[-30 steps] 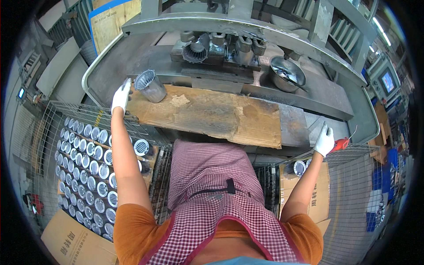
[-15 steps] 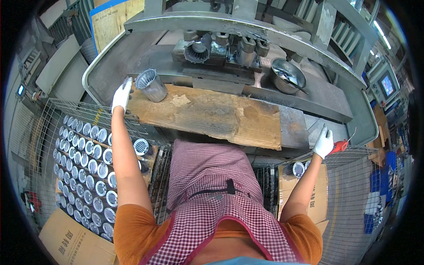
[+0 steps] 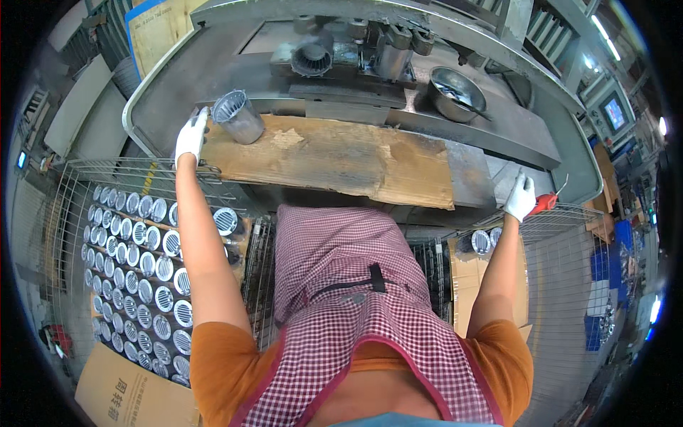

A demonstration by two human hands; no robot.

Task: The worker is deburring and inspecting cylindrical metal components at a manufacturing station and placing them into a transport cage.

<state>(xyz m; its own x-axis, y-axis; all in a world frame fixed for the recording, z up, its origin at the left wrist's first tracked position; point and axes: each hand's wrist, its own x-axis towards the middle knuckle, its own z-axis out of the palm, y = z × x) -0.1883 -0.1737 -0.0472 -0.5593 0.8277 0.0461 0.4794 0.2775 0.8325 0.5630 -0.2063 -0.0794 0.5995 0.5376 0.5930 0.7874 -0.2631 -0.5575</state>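
My left hand point(image 3: 191, 138), in a white glove, rests at the left end of a worn cardboard sheet point(image 3: 320, 158) with its fingers stretched out. Just right of it, a grey metal cup with a ribbed, slotted rim point(image 3: 242, 121) stands tilted in view on the cardboard; the fingers look apart from it. My right hand point(image 3: 521, 197), also white-gloved, lies at the bench's right front edge, fingers extended. Beside it is a red-handled tool point(image 3: 544, 203) with a thin metal tip. Neither hand appears to hold anything.
Ahead, a press holds a similar ribbed cup point(image 3: 311, 60) and another metal cylinder point(image 3: 393, 60). A metal bowl point(image 3: 457, 95) with pieces and a handle stands right. Wire baskets flank me; the left has rows of slotted metal cups point(image 3: 147, 264), the right has a few point(image 3: 481, 242).
The whole view has shifted, so the bench and press sit higher in the picture. Both hands stay at about the same spots, and the cup on the cardboard has not moved.
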